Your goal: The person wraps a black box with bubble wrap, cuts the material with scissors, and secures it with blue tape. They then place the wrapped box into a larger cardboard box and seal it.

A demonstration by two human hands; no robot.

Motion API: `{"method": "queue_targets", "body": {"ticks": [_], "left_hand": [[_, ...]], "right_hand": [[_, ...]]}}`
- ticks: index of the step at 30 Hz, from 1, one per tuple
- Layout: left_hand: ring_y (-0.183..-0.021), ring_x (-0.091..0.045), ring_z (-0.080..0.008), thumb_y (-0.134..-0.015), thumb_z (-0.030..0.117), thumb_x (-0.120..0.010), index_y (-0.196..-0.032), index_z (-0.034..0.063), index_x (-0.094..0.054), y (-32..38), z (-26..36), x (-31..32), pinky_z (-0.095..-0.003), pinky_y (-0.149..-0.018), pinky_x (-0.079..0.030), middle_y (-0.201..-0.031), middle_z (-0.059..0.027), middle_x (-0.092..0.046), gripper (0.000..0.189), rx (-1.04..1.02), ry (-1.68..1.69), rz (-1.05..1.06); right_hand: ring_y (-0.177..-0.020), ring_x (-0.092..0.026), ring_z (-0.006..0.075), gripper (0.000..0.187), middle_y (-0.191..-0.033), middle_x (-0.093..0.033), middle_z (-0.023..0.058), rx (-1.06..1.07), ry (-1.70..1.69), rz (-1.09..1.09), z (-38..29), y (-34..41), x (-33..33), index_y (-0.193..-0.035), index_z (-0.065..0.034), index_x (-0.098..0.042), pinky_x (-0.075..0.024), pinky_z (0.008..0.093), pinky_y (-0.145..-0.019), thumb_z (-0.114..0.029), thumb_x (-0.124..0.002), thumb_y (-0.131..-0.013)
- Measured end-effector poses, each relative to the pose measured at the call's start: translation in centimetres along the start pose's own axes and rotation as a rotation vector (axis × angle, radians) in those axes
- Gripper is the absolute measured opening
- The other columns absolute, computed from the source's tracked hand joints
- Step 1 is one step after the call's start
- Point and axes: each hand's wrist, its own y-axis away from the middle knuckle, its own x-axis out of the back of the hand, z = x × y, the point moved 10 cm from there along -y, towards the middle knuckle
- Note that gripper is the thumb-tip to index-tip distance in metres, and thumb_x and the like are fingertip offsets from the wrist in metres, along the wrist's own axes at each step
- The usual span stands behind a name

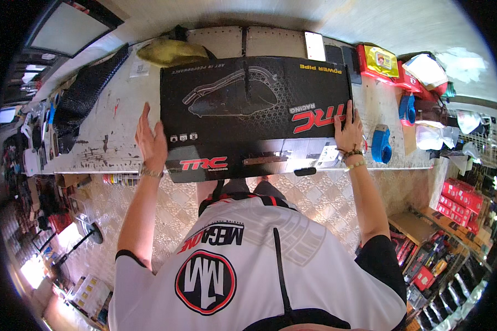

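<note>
A large black cardboard box (232, 99) printed with an exhaust pipe drawing and the TRC Racing mark lies on the worktable before me, its near side by the table's front edge. At its left end my left hand (151, 138) is upright with fingers apart; whether the palm touches the box I cannot tell. My right hand (348, 129) rests against the right end, fingers on the top edge. The box looks closed, and a black handle (305, 171) sticks out from its near side.
Behind the box are a yellow item (172, 51) and a white phone-like slab (315, 46). Blue tape in a dispenser (381, 145) stands right of my right hand. Red boxes (376, 76) with a yellow packet are farther right. Black bubble wrap (87, 91) lies left.
</note>
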Motion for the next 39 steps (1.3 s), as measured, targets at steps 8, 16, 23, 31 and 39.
{"method": "queue_targets", "body": {"ticks": [8,16,23,31,39], "left_hand": [[-0.135,-0.031,-0.0341,-0.094,0.046,-0.042,-0.148,0.0212,-0.027,0.2,0.4,-5.3,-0.0596,-0.108,-0.019,-0.143,-0.0143,-0.039,0.060,0.061,-0.569,-0.007],[-0.129,-0.040,-0.0295,-0.089,0.058,-0.051,-0.139,-0.0042,-0.037,4.9,-6.0,-5.2,-0.0368,-0.108,-0.032,-0.138,-0.0178,-0.045,0.081,0.352,0.272,-0.020],[-0.124,-0.047,-0.0249,-0.082,0.070,-0.050,-0.142,0.0055,-0.039,12.9,-6.6,-7.5,-0.0371,-0.103,-0.038,-0.140,-0.0090,-0.046,0.089,0.964,0.854,-0.304],[-0.123,-0.047,-0.0248,-0.087,0.068,-0.044,-0.139,0.0018,-0.040,12.7,-11.1,-9.5,-0.0359,-0.105,-0.035,-0.138,-0.0127,-0.046,0.084,0.876,0.834,-0.260],[-0.117,-0.047,-0.0250,-0.088,0.067,-0.042,-0.130,-0.0099,-0.045,9.7,-18.4,-10.8,-0.0359,-0.103,-0.034,-0.131,-0.0153,-0.049,0.088,0.646,0.613,0.359]], "right_hand": [[-0.122,-0.042,0.0475,0.068,-0.138,-0.038,0.0275,-0.004,-0.127,0.048,-0.7,0.1,0.4,-0.148,-0.0228,-0.026,-0.0376,0.0531,-0.100,-0.047,-0.051,-0.089],[-0.125,-0.045,0.0402,0.081,-0.134,-0.045,0.0292,-0.162,-0.736,-0.009,7.8,2.3,-5.3,-0.147,-0.0046,-0.020,-0.0363,0.0435,-0.103,-0.053,-0.050,-0.090],[-0.128,-0.039,0.0143,0.073,-0.143,-0.040,0.0038,-0.462,-1.331,-0.254,9.8,6.3,-13.5,-0.140,0.0015,-0.037,-0.0280,0.0273,-0.108,-0.057,-0.036,-0.096],[-0.100,-0.060,0.0161,0.074,-0.119,-0.062,0.0063,-0.468,-1.563,-0.363,8.1,7.1,-11.5,-0.130,-0.0017,-0.052,-0.0454,0.0276,-0.091,-0.064,-0.043,-0.090],[-0.125,-0.044,0.0210,0.059,-0.135,-0.050,0.0143,-0.217,-1.433,0.164,11.6,3.3,-17.9,-0.134,0.0055,-0.043,-0.0340,0.0321,-0.103,-0.042,-0.028,-0.102]]}}
